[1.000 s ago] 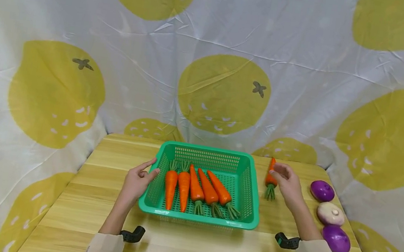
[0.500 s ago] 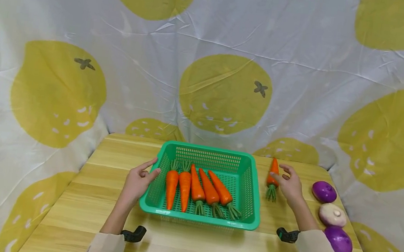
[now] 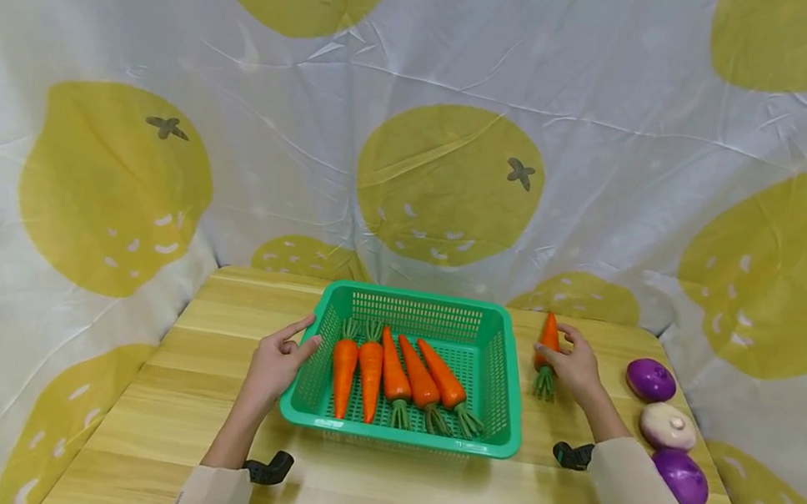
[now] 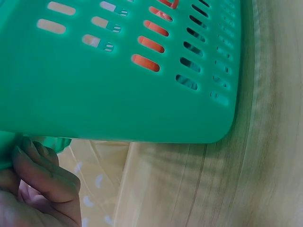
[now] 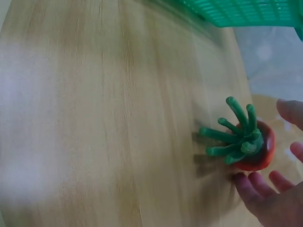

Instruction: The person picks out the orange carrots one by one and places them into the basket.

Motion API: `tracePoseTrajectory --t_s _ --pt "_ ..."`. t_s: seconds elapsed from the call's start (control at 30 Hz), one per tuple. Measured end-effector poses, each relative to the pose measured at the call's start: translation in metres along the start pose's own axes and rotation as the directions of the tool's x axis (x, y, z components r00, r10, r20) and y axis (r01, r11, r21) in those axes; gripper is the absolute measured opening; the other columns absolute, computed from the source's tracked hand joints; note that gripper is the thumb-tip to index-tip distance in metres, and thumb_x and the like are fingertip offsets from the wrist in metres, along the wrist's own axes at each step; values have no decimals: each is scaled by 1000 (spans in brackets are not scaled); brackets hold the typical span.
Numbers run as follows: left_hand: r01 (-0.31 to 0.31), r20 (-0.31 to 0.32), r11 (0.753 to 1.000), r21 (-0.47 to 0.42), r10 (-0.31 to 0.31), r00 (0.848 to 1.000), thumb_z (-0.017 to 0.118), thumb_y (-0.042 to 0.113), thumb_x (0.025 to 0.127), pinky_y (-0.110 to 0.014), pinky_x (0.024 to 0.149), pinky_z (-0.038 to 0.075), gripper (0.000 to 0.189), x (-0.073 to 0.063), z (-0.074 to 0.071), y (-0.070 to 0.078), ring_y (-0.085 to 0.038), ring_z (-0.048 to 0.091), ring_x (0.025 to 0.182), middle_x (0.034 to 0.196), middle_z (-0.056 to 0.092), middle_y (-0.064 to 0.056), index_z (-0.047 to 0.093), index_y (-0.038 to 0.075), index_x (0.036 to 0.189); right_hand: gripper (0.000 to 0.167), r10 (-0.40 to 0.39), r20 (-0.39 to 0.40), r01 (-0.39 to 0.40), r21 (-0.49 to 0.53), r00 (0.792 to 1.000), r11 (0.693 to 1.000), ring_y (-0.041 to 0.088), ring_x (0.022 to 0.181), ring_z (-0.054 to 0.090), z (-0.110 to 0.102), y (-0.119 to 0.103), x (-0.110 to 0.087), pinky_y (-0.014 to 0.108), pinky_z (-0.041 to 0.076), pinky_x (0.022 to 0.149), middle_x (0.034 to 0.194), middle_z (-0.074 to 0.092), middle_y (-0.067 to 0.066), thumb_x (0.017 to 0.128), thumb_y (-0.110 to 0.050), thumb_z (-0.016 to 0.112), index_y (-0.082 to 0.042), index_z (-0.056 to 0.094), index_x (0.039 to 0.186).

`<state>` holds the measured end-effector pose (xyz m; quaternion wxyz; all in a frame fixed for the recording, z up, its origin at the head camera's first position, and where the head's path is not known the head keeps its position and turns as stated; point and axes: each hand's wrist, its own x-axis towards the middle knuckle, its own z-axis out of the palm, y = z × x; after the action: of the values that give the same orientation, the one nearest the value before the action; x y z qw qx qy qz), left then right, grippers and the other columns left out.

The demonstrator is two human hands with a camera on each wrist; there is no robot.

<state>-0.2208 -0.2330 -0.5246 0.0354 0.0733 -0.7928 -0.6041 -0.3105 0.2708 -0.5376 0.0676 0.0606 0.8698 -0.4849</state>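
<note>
My left hand holds the left rim of a green plastic basket; in the left wrist view its curled fingers are up under the rim. Several orange carrots with green stems lie in a row inside. To the right of the basket, a lone carrot lies on the table, stem end toward me. My right hand is at its right side, thumb over the carrot and fingers beyond it. The right wrist view has the carrot's green stem between the spread thumb and fingers, with a gap at the thumb.
On the right of the wooden table stand a purple onion-like vegetable, a whitish round one and another purple one, near my right forearm. A lemon-print cloth hangs behind the table.
My right hand has shifted slightly around the lone carrot, drawing back a little and then coming in close on its right side. My left hand and the basket stay put.
</note>
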Motion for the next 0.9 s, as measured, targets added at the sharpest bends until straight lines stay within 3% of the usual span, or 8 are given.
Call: tracePoseTrajectory --t_s 0.2,0.37,0.47,0.73,0.9 --pt "-10 3 1000 -2 10 1000 73 33 98 -23 44 25 51 1 1 -2 -10 27 43 52 36 7 60 29 146 78 19 20 -18 -49 1000 999 52 145 37 1 7 3 60 42 113 160 28 36 102 -27 66 -6 23 164" --pt "-7 -2 1000 -2 7 1000 73 32 98 -24 44 25 50 1 0 -2 -10 27 43 52 35 7 60 28 147 68 -44 2 43 -192 999 980 53 130 52 4 10 0 58 52 101 144 49 38 101 -26 64 -3 35 158" --pt "-10 -8 1000 -5 10 1000 73 31 98 -23 44 25 49 1 0 -2 -11 26 43 52 35 7 60 29 146 60 -77 9 77 -235 997 969 53 123 56 6 7 -3 56 55 95 138 53 40 101 -22 62 -1 41 154" --pt "-11 -5 1000 -10 11 1000 72 29 99 -24 45 25 50 0 0 -2 -10 27 43 52 35 7 60 27 147 51 -79 44 85 -184 996 979 53 128 53 7 4 -11 55 54 96 143 48 40 104 -18 59 -3 48 151" --pt "-6 -3 1000 -3 6 1000 73 34 98 -24 45 27 52 0 -1 -2 -10 28 43 52 35 7 59 28 147 52 -48 50 53 -108 998 993 47 125 58 2 6 -16 43 57 87 147 46 36 106 -24 57 -9 45 155"
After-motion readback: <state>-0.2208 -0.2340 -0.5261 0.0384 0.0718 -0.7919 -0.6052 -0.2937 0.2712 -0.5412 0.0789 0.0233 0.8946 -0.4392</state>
